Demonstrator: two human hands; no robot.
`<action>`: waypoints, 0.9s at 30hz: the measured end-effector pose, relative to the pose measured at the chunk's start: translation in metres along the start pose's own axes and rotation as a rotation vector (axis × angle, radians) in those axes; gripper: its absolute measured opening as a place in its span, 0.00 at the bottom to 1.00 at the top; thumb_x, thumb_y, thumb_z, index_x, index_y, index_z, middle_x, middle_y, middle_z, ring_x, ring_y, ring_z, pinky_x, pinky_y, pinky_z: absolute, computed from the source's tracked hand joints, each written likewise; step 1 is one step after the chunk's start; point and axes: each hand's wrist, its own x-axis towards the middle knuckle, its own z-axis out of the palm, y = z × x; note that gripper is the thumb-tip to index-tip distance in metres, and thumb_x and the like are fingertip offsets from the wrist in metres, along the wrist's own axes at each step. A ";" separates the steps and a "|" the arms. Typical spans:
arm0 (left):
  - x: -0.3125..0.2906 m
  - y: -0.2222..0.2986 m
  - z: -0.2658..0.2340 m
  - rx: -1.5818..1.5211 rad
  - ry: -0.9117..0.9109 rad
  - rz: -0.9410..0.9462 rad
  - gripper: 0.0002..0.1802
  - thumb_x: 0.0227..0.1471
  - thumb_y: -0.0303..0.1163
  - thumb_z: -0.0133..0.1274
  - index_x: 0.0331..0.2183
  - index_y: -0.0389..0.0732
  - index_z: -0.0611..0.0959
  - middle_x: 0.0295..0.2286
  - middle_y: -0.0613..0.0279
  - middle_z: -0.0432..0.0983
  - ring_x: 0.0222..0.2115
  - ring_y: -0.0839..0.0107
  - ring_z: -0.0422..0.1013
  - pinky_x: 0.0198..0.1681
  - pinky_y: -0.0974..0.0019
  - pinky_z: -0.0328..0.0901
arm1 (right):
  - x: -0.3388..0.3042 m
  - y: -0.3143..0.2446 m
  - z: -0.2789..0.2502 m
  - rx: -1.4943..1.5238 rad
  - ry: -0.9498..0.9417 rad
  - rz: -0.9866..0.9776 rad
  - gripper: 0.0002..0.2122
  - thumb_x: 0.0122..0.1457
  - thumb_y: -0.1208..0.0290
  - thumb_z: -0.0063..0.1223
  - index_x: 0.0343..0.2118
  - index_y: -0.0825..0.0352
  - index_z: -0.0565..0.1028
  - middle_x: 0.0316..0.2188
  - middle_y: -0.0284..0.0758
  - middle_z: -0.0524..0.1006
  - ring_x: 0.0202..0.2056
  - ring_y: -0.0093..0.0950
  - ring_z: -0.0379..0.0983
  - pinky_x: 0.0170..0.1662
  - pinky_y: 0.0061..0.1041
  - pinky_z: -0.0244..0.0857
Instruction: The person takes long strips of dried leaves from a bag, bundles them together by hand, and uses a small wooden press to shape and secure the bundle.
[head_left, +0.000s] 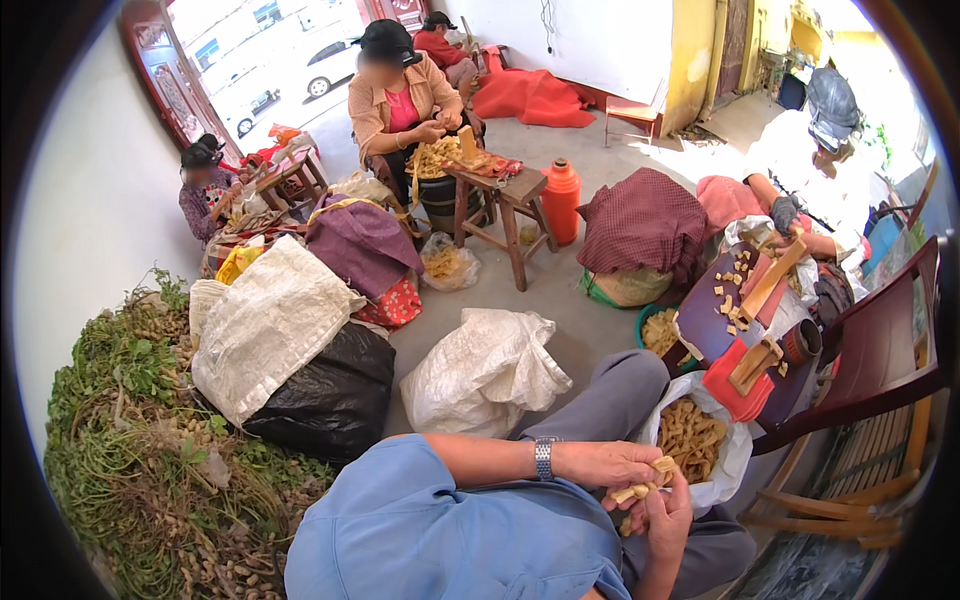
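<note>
My left hand (608, 466), with a metal-banded watch on its wrist, is closed on knobbly pale-yellow pieces (630, 494). One such piece shows at its fingertips, above the thumb. My right hand (670, 520) meets it from below, fingers bent and pinching at the same pieces; its exact grip is partly hidden. Just beyond both hands, by my knee, a white sack (738, 446) stands open, filled with many similar pale-yellow pieces (690, 436). I cannot tell what the pieces are made of.
Right of the sack, a dark chair (705, 300) holds pale chips, wooden blocks (757, 366) and a red cloth (735, 385). A white woven bag (480, 370) lies ahead; uprooted peanut plants (130, 420) are heaped left. Several people sit working around a stool (525, 188) and an orange flask (562, 200).
</note>
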 end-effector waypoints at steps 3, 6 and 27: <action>-0.003 0.007 0.004 -0.168 -0.096 -0.114 0.15 0.69 0.40 0.42 0.49 0.40 0.70 0.29 0.65 0.75 0.28 0.79 0.73 0.30 0.72 0.71 | 0.003 0.029 -0.006 0.187 -0.007 -0.033 0.15 0.66 0.76 0.47 0.54 0.70 0.66 0.34 0.33 0.77 0.24 0.16 0.71 0.22 0.14 0.64; -0.007 0.011 0.021 -0.313 -0.063 -0.061 0.17 0.65 0.34 0.49 0.52 0.39 0.69 0.31 0.65 0.75 0.32 0.78 0.74 0.38 0.71 0.72 | 0.004 0.022 0.005 0.257 0.151 -0.105 0.06 0.66 0.76 0.46 0.45 0.66 0.67 0.31 0.31 0.74 0.21 0.13 0.67 0.19 0.12 0.58; 0.009 0.014 -0.005 0.406 0.225 0.079 0.13 0.56 0.31 0.61 0.39 0.37 0.74 0.38 0.66 0.75 0.41 0.80 0.69 0.46 0.71 0.67 | 0.004 0.023 0.006 -0.481 0.280 -0.306 0.10 0.62 0.71 0.59 0.33 0.69 0.68 0.21 0.25 0.69 0.19 0.14 0.61 0.23 0.18 0.57</action>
